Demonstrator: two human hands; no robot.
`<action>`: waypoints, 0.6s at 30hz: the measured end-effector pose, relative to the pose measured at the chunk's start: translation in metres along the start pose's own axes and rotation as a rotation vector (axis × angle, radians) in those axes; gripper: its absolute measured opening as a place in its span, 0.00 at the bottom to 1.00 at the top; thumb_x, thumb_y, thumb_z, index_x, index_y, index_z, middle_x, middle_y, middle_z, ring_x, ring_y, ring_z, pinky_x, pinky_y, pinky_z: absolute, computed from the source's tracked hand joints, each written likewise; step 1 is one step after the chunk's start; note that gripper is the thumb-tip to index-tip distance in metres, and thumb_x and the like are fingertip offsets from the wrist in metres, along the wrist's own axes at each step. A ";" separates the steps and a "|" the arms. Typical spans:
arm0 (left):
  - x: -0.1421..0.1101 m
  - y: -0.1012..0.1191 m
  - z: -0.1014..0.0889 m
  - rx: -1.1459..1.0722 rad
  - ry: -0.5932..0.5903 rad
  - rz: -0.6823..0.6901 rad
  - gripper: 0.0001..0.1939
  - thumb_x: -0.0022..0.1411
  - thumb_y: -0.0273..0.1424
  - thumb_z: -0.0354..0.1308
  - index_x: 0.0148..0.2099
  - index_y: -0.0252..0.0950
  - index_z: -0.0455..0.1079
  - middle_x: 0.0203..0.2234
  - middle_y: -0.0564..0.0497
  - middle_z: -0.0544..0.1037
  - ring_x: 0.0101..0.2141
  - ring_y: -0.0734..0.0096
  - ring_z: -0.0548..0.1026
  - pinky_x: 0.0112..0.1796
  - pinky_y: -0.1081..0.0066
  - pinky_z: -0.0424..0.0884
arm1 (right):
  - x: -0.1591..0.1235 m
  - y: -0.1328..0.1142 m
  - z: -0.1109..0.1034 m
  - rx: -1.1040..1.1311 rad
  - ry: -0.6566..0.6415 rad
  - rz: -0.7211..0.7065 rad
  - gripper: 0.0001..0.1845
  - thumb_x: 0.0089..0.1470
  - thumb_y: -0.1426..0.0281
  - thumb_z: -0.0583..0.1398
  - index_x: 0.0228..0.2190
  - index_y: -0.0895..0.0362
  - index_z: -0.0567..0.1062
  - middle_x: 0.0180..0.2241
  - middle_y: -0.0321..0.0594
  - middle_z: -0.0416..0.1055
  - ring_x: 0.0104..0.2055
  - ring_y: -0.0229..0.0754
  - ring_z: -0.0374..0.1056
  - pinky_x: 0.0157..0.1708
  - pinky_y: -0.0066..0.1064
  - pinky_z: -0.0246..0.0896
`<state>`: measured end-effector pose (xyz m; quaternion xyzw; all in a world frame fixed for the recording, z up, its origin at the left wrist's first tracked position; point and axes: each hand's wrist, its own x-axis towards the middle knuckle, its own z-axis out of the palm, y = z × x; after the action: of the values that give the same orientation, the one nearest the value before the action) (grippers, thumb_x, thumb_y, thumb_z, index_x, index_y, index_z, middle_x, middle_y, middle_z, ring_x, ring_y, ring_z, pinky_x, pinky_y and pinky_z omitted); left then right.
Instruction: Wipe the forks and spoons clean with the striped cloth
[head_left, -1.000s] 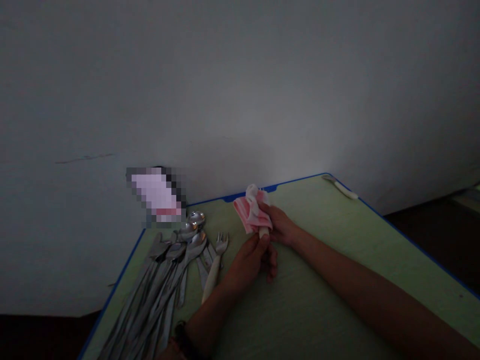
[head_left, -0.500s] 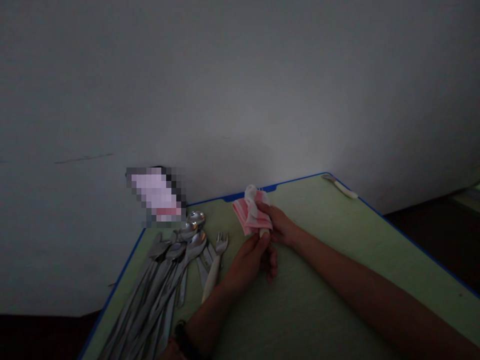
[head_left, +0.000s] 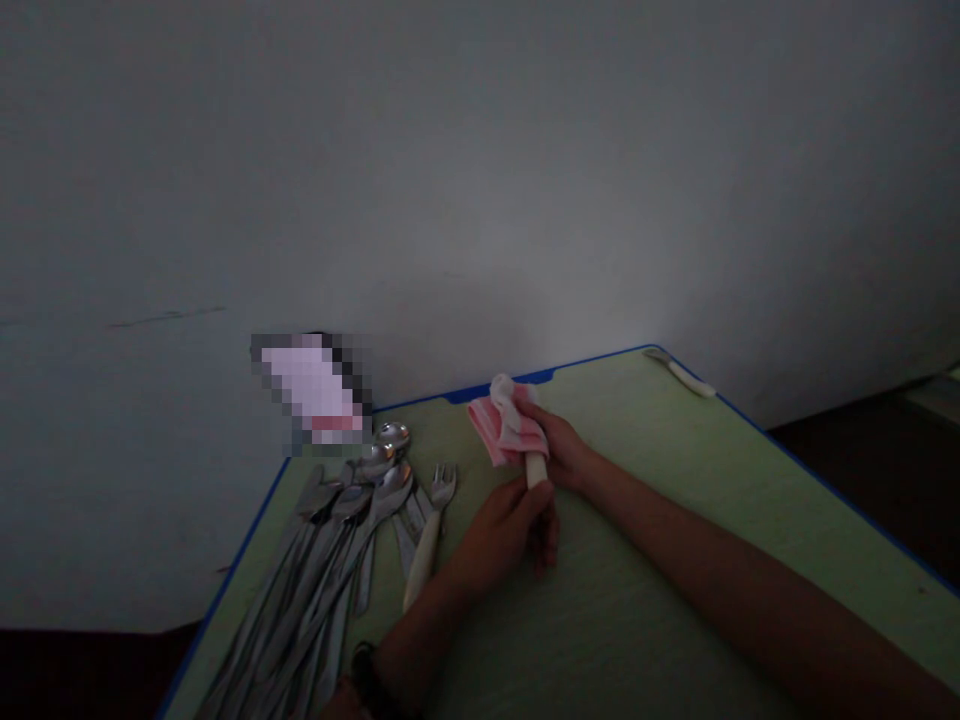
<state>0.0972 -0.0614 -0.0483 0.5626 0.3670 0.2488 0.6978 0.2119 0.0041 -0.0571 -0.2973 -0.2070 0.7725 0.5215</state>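
My left hand point(head_left: 510, 525) is closed around the lower end of a white handle point(head_left: 536, 470). The handle belongs to a piece of cutlery whose head is covered, so I cannot tell its kind. Over that upper end my right hand point(head_left: 556, 440) pinches a pink and white cloth point(head_left: 508, 425), bunched and folded around it. Just left of my left wrist, a white-handled fork point(head_left: 431, 535) lies on the green table with its tines pointing away. Beside the fork spreads a pile of metal spoons and other cutlery point(head_left: 322, 560).
The green table point(head_left: 675, 520) has a blue edge and stands against a grey wall point(head_left: 480, 180). A blurred-out phone-like object point(head_left: 311, 390) leans at the back left. At the far right corner lies another white-handled utensil point(head_left: 686, 377).
My left hand has slid down the handle and slightly right, baring more of it below the cloth. My right hand and the cloth have shifted slightly.
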 end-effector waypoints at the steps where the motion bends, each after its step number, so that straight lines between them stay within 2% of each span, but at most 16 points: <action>1: -0.001 0.000 0.000 0.014 -0.006 -0.006 0.15 0.60 0.39 0.48 0.26 0.34 0.61 0.13 0.55 0.68 0.13 0.76 0.67 0.15 0.77 0.63 | 0.001 0.001 -0.001 -0.005 0.017 -0.022 0.08 0.53 0.68 0.56 0.27 0.60 0.71 0.19 0.35 0.70 0.19 0.33 0.63 0.22 0.24 0.62; 4: -0.002 0.002 0.000 0.042 -0.002 -0.016 0.16 0.59 0.37 0.47 0.23 0.34 0.62 0.12 0.54 0.68 0.13 0.77 0.66 0.15 0.78 0.62 | 0.002 0.003 -0.004 -0.020 0.052 -0.078 0.04 0.49 0.71 0.59 0.28 0.60 0.71 0.20 0.34 0.70 0.20 0.33 0.64 0.21 0.24 0.62; 9: -0.003 0.004 0.001 0.074 -0.004 -0.025 0.15 0.58 0.36 0.49 0.22 0.34 0.62 0.12 0.55 0.68 0.13 0.78 0.66 0.15 0.78 0.61 | 0.001 0.003 -0.001 -0.053 0.087 -0.090 0.04 0.47 0.73 0.59 0.29 0.60 0.71 0.21 0.33 0.70 0.21 0.33 0.64 0.22 0.24 0.61; 14: -0.002 0.002 0.003 0.047 0.026 -0.002 0.08 0.57 0.34 0.50 0.31 0.35 0.63 0.13 0.57 0.68 0.13 0.77 0.65 0.14 0.78 0.61 | -0.001 0.001 0.001 -0.089 0.136 -0.056 0.04 0.46 0.75 0.55 0.23 0.60 0.69 0.16 0.32 0.65 0.17 0.32 0.59 0.19 0.23 0.58; 18: -0.001 0.000 0.002 -0.024 0.034 0.018 0.10 0.59 0.37 0.48 0.35 0.35 0.62 0.14 0.57 0.68 0.13 0.76 0.66 0.13 0.78 0.62 | -0.002 0.001 0.004 -0.088 0.140 -0.038 0.03 0.44 0.76 0.54 0.23 0.59 0.68 0.14 0.30 0.63 0.16 0.31 0.57 0.19 0.23 0.57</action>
<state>0.0980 -0.0634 -0.0479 0.5531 0.3707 0.2688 0.6960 0.2098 0.0016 -0.0542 -0.3692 -0.2093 0.7299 0.5359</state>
